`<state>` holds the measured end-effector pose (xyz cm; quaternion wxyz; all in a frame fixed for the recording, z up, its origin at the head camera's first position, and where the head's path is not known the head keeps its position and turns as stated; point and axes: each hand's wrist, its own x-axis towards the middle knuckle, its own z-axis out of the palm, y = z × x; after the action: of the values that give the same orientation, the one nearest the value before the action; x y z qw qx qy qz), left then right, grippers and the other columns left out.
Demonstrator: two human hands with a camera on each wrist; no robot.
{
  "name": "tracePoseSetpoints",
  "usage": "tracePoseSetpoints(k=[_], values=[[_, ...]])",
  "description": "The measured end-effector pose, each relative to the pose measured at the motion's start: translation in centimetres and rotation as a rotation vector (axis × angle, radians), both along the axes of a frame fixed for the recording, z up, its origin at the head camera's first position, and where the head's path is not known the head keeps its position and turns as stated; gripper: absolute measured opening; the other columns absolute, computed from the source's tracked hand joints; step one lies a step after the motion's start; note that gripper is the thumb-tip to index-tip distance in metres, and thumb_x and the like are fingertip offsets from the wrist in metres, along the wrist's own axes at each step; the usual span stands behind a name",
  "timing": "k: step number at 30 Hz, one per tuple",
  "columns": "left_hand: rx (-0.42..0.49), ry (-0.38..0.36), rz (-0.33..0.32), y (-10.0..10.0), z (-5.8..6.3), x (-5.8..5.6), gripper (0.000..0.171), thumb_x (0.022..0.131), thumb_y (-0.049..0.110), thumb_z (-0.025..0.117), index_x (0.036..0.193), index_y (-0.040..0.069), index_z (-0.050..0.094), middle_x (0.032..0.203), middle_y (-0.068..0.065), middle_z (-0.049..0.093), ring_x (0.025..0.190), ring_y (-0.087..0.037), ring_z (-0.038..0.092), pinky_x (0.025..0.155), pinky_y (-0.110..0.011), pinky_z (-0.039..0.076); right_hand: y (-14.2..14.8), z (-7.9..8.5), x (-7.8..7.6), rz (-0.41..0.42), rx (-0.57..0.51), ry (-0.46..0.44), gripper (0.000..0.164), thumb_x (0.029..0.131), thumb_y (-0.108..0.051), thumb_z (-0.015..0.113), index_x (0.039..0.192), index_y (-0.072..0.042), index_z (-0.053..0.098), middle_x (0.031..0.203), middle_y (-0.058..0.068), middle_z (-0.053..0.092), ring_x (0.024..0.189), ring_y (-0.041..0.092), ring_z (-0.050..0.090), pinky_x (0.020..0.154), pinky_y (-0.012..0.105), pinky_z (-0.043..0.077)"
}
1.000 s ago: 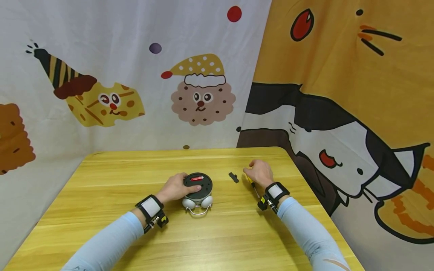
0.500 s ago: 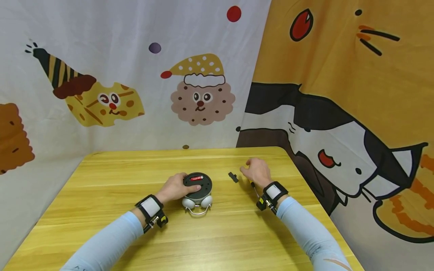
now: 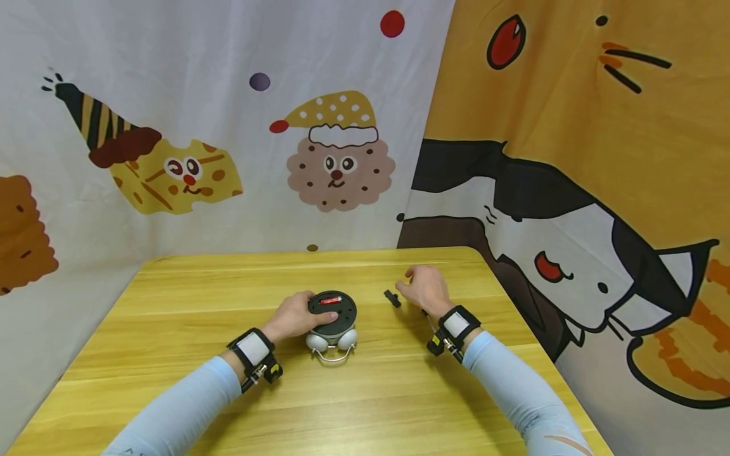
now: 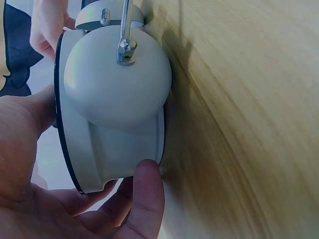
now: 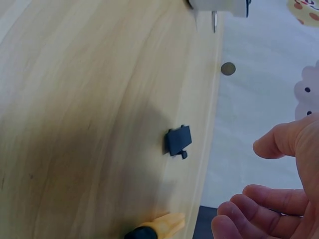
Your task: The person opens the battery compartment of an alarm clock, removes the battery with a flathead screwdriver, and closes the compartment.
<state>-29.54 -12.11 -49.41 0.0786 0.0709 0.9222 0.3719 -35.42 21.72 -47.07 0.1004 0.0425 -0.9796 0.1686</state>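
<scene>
A white twin-bell alarm clock (image 3: 345, 311) lies face down on the table, its bells (image 4: 119, 74) and wire handle toward me. In its black back an uncovered slot shows a red battery (image 3: 331, 300). My left hand (image 3: 293, 315) grips the clock from the left, thumb over the back and fingers along the side. To the right lies a small black battery cover (image 5: 179, 140). My right hand (image 3: 426, 290) hovers beside that cover, fingers loosely bent and apart from it, holding nothing. Under the right hand lies a yellow-handled screwdriver (image 5: 168, 226), partly hidden in the head view.
The wooden table (image 3: 342, 411) reaches back to a printed cloth (image 3: 217, 57) with cartoon figures. Another cloth (image 3: 570, 139) hangs along the right side. Each wrist carries a strapped camera.
My right hand has moved left from above the screwdriver's handle toward the battery cover. The left hand and the clock have stayed in place.
</scene>
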Motion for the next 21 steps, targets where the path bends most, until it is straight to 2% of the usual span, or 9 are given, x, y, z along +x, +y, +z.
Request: tracePoseSetpoints(k=[11, 21], values=[[-0.001, 0.008, -0.002, 0.0, -0.1, 0.0, 0.095, 0.093, 0.058, 0.088, 0.155, -0.007, 0.058, 0.144, -0.026, 0.074, 0.129, -0.036, 0.072, 0.11, -0.055, 0.059, -0.6, 0.6, 0.6, 0.056, -0.011, 0.016, 0.043, 0.098, -0.042, 0.077, 0.123, -0.007, 0.083, 0.102, 0.01, 0.085, 0.069, 0.017, 0.069, 0.053, 0.025, 0.046], [-0.012, 0.017, -0.001, 0.0, 0.0, -0.1, 0.092, 0.093, 0.057, 0.089, 0.152, -0.007, 0.06, 0.142, -0.025, 0.074, 0.127, -0.035, 0.072, 0.109, -0.055, 0.059, -1.7, 0.8, 1.2, 0.124, -0.049, 0.037, 0.041, 0.096, -0.042, 0.082, 0.119, -0.008, 0.085, 0.098, 0.007, 0.084, 0.076, 0.017, 0.073, 0.06, 0.029, 0.052]])
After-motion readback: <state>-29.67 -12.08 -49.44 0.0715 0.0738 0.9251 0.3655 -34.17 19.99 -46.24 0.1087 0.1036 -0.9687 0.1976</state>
